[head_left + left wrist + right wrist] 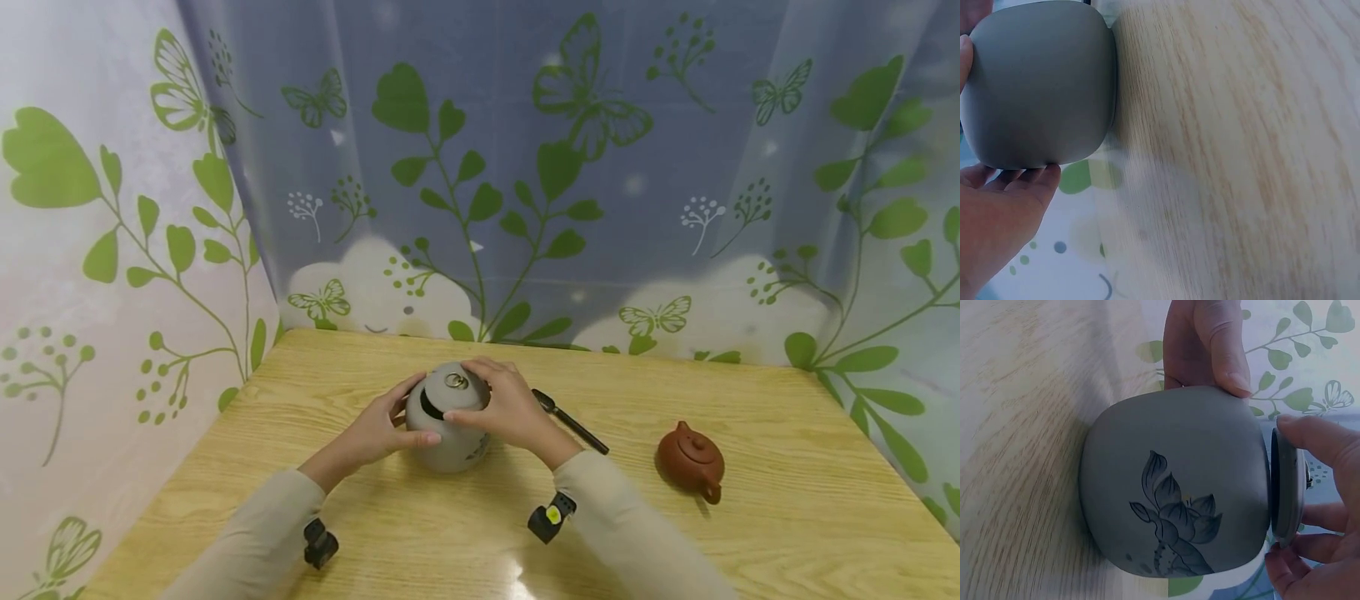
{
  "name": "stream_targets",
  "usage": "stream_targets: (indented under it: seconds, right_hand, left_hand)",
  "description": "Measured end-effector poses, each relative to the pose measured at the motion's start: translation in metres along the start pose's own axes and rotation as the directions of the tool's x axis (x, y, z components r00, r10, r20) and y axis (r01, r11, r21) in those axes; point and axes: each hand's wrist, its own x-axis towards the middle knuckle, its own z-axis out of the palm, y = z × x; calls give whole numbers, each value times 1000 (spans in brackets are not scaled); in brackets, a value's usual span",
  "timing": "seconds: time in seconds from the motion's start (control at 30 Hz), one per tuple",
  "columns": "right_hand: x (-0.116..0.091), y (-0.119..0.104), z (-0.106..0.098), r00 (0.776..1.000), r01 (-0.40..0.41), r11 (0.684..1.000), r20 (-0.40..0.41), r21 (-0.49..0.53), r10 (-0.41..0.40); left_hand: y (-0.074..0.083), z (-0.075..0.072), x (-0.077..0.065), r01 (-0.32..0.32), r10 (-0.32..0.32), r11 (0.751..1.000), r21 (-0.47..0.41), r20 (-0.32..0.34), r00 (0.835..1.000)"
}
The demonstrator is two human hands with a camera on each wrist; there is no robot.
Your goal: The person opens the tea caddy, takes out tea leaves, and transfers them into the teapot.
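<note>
A grey ceramic jar (450,450) with a dark lotus painting (1179,519) stands upright on the table. My left hand (375,429) grips its left side, thumb at the front and fingers around the back. My right hand (517,406) pinches the round grey lid (1289,487) by its edge. The lid has a small metal ring (455,381) on top. It sits tilted over the jar's mouth, and a dark gap shows at the front left. In the left wrist view the jar's plain side hides most of the lid.
Behind the right hand lies a thin black tool (573,422), its kind unclear. A reddish-brown clay teapot (690,462) stands farther right on the wooden table (795,508). Printed curtains (495,167) border the table at the back and sides.
</note>
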Motion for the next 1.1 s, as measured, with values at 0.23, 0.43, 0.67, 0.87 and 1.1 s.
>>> stream_targets:
  seconds: [0.23, 0.43, 0.67, 0.87, 1.1]
  right_hand:
    - [5, -3, 7, 999, 49, 998, 25, -29, -48]
    - [4, -3, 10, 997, 65, 997, 35, -42, -63]
    - [3, -1, 11, 997, 58, 998, 51, -31, -57]
    - [2, -2, 9, 996, 60, 997, 66, -45, -57]
    - [2, -1, 9, 996, 62, 998, 59, -33, -60]
  left_hand:
    - [-1, 1, 0, -1, 1, 1000, -17, 0, 1000]
    - [-2, 1, 1, -3, 3, 1000, -22, -5, 1000]
    - [-1, 0, -1, 2, -2, 1000, -16, 0, 1000]
    - [0, 0, -1, -4, 4, 1000, -21, -6, 1000]
    - [-1, 0, 0, -12, 12, 1000, -13, -6, 1000]
